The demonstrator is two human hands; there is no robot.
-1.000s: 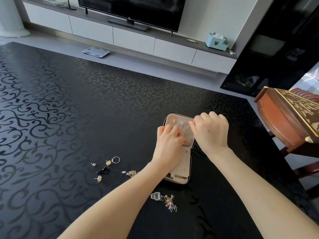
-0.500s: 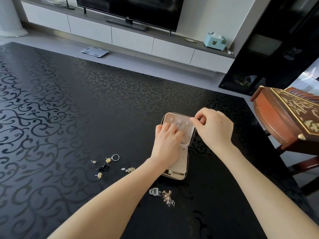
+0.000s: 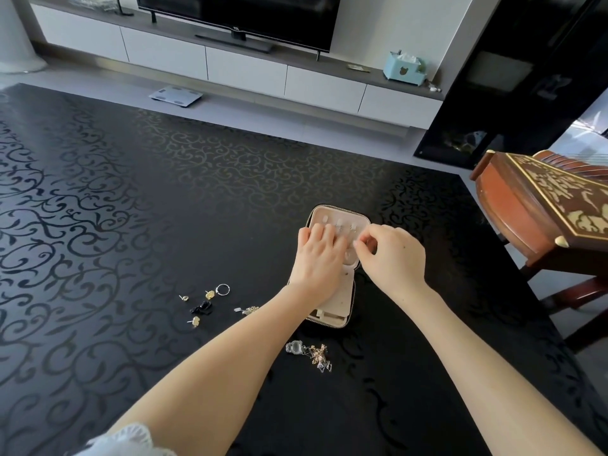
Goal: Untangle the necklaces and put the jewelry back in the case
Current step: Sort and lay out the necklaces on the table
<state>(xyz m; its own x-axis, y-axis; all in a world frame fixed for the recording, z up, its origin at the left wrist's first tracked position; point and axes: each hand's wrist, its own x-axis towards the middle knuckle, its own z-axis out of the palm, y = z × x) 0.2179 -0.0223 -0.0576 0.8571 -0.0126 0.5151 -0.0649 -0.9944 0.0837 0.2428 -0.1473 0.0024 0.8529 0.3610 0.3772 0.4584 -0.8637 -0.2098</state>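
One view, head camera. Glossy black table [image 3: 131, 192] with a matte scroll pattern. A small rectangular jewelry case [image 3: 333, 304] lies open on it: rounded corners, dark zipper edge, soft beige lining, with small pale tabs in a row along the far half.

The left hand [image 3: 317, 258] lies flat on the middle of the case, fingers near straight and spread a little, tips at the tab row. The right hand [image 3: 394, 258] is over the case's right edge, fingers curled, thumb and forefinger in a narrow pinch just beside the left fingertips. I cannot tell what, if anything, is in the pinch.

The tangled necklaces [image 3: 319, 357], thin gold and silver chain in a knot with a clear rounded charm [image 3: 293, 347], sit on the table just in front of the case, between the forearms, touching neither hand. Left of the case lie a thin silver ring [image 3: 222, 289], three small gold studs [image 3: 210, 294], a black piece [image 3: 201, 307] and a small gold chain bit [image 3: 248, 310].

A carved red-brown wooden chair [image 3: 543, 209] with pale inlay stands at right. White lace sleeve [image 3: 131, 439] at the bottom.

Versus half a second ago, the right hand has dropped from the case's far right corner toward the left fingertips. The left hand stays flat and the loose pieces have not moved.
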